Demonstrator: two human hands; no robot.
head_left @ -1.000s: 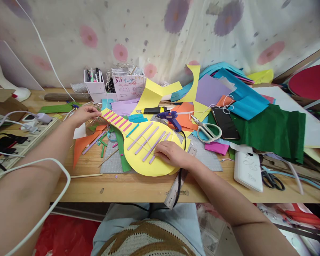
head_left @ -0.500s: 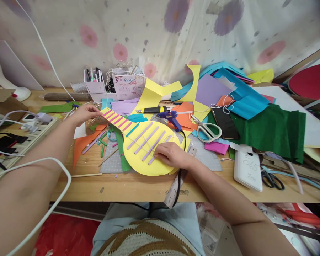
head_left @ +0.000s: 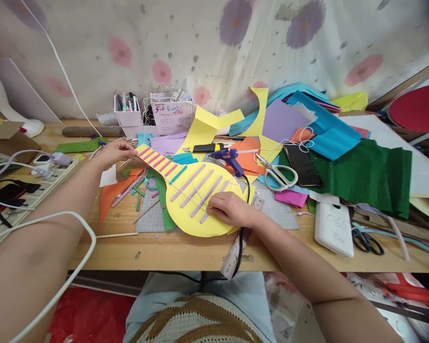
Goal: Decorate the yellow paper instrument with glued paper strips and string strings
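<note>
A yellow paper guitar cutout (head_left: 175, 219) lies slantwise over the cutting mat. Pink strips cross its neck, one blue strip sits where the neck meets the body, and purple strips cross the body. A thin white string (head_left: 190, 196) runs loosely over the purple strips towards my right hand (head_left: 229, 208). That hand rests on the body, its fingers pinched together at the string; the fingertips are partly hidden. At the tip of the neck, my left hand (head_left: 118, 153) pinches the end between thumb and fingers. Whether string is also in that pinch is too small to tell.
Behind the guitar lie a blue glue gun (head_left: 226, 155), a yellow-black cutter (head_left: 205, 148) and white-handled scissors (head_left: 280, 176). A phone (head_left: 302, 164) and coloured sheets fill the right. A metal ruler (head_left: 232, 261) overhangs the front edge. A power strip (head_left: 62, 174) stands left.
Both hands keep their places on the guitar. Only a slight shift of the whole view shows.
</note>
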